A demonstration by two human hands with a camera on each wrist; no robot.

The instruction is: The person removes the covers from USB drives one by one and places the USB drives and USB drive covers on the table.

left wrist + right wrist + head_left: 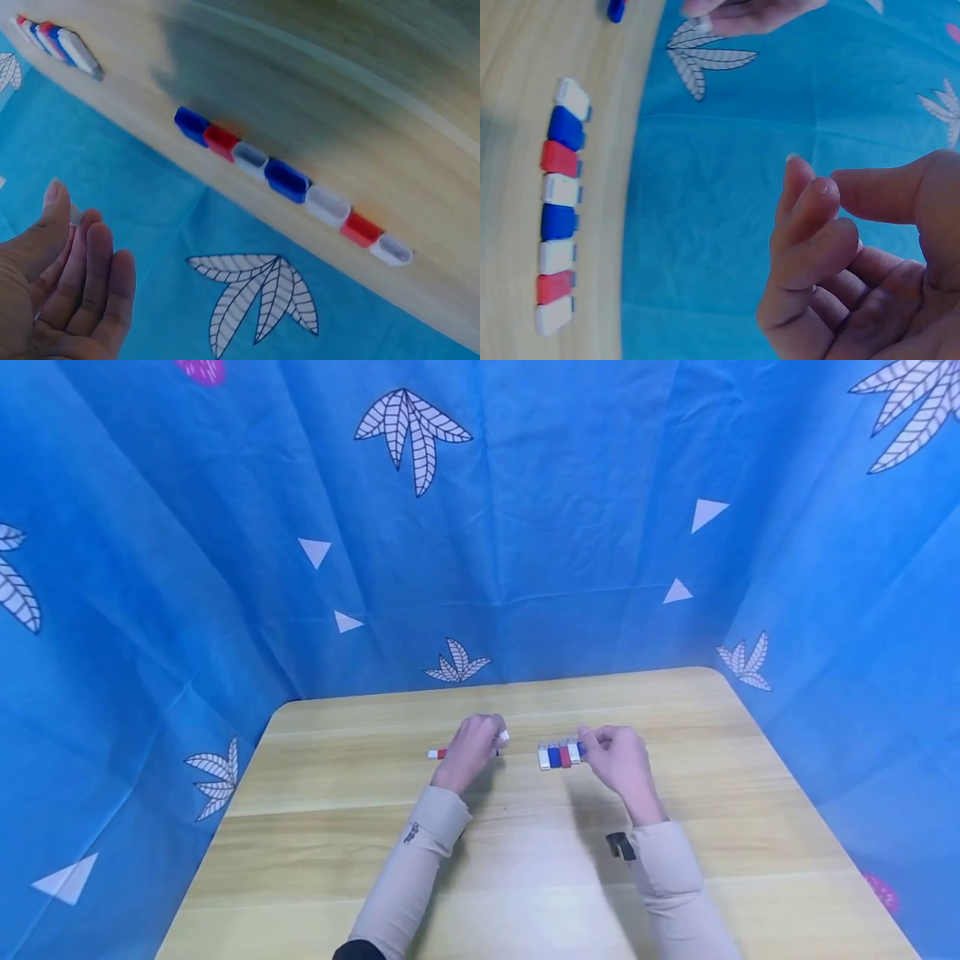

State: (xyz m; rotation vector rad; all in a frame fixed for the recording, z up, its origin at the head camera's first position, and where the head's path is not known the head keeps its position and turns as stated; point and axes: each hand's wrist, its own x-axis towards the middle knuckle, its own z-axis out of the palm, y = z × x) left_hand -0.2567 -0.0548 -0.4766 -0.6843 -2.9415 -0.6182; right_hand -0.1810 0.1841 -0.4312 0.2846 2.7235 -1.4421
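My left hand [471, 748] is raised over the row of caps, pinching a small white cap [76, 215] between thumb and index finger; most of the cap is hidden. Below it, several small hollow caps, such as a blue cap [287, 181] and a red cap [361, 229], form a line on the table. My right hand [619, 762] hovers by the right end of a row of USB sticks [555, 757] in white, blue and red. Its fingers are loosely bent, thumb tip close to the fingertips, and nothing shows between them. Metal plugs on the sticks point away from me.
Both rows lie on a light wooden table [315, 843], near its far edge. Blue patterned cloth [525, 527] hangs behind and at both sides. A black clip [621, 846] sits at the right sleeve.
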